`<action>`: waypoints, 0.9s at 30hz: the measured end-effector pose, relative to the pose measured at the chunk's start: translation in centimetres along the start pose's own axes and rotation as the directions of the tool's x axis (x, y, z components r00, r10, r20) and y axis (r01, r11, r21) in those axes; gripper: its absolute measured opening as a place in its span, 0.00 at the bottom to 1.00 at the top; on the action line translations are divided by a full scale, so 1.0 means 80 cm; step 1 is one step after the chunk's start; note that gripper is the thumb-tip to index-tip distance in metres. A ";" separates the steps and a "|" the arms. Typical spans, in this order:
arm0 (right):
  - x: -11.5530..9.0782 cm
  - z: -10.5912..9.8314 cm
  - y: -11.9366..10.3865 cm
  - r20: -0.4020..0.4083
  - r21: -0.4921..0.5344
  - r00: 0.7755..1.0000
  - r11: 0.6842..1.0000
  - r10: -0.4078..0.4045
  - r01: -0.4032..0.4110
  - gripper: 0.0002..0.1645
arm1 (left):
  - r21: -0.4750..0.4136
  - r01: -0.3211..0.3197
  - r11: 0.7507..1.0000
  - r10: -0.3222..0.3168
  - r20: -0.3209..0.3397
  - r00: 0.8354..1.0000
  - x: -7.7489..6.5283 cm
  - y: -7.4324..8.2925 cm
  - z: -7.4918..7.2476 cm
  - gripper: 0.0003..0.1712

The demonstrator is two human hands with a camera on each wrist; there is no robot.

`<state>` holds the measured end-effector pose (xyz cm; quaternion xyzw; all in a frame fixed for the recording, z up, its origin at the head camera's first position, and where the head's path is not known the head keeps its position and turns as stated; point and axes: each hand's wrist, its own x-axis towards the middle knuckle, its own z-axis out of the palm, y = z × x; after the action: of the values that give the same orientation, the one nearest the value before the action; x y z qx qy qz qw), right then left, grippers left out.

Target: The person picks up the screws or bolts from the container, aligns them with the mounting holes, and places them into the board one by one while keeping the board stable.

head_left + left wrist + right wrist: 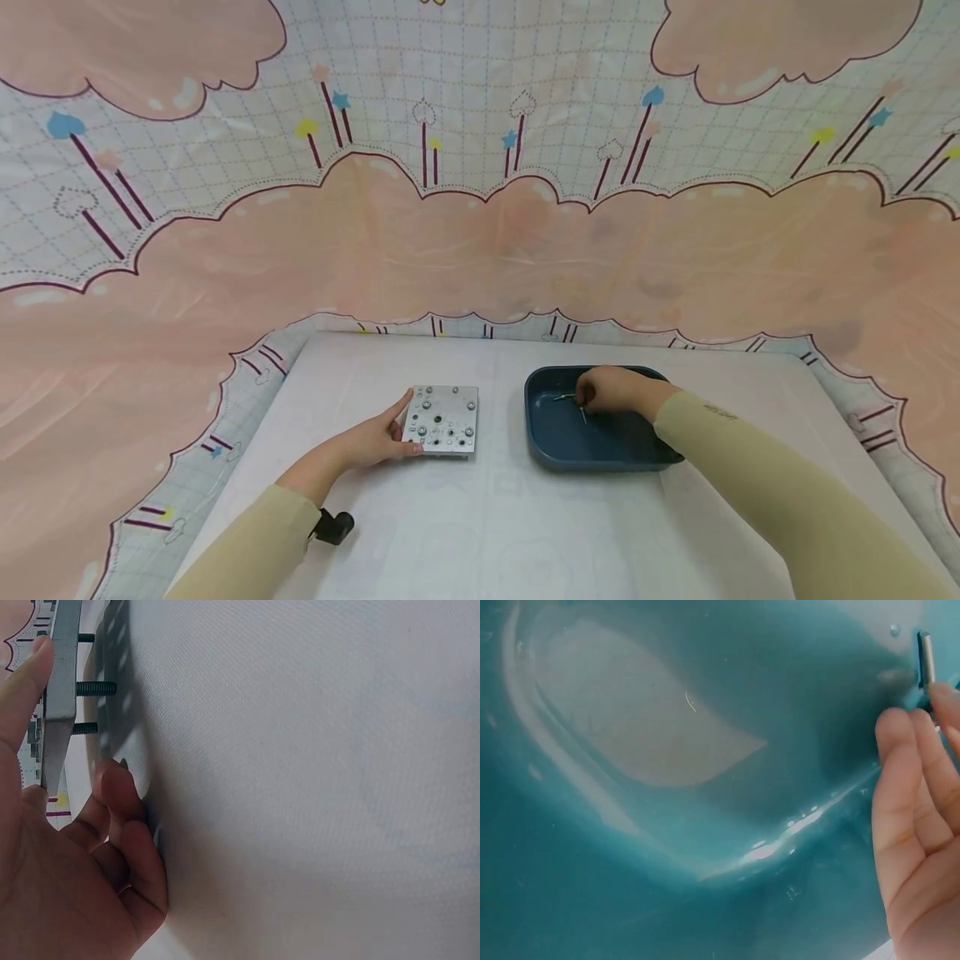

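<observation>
Head view: across open table [517, 517], left hand [372, 441] grips metal plate [448, 419] by edges, right hand [613, 390] pinches pin [928, 661] inside tray [607, 446].

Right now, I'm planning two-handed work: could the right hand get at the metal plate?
Probably yes, once the right hand clears the blue tray: the tabletop between shows no obstacle, and the left hand grips the metal plate by its left side.
</observation>
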<state>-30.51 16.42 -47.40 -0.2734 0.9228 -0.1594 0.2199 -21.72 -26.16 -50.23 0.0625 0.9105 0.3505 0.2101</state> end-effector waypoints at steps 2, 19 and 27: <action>0.001 0.002 -0.002 -0.017 -0.025 0.999 0.999 0.041 -0.042 0.04 | 0.002 -0.001 1.000 0.001 0.000 1.000 -0.001 0.001 -0.001 0.65; 0.007 0.013 -0.032 0.019 -0.123 0.999 0.992 0.033 -0.030 0.03 | 0.003 -0.004 1.000 0.004 0.001 1.000 0.001 -0.001 0.000 0.65; 0.008 0.014 -0.029 0.016 -0.220 0.999 0.975 -0.036 0.039 0.02 | 0.005 -0.011 1.000 0.011 0.001 1.000 0.001 -0.002 0.001 0.65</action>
<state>-29.42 14.00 -47.61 -0.3145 0.9280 -0.0588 0.1907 -21.78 -26.24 -50.41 0.0682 0.9110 0.3492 0.2086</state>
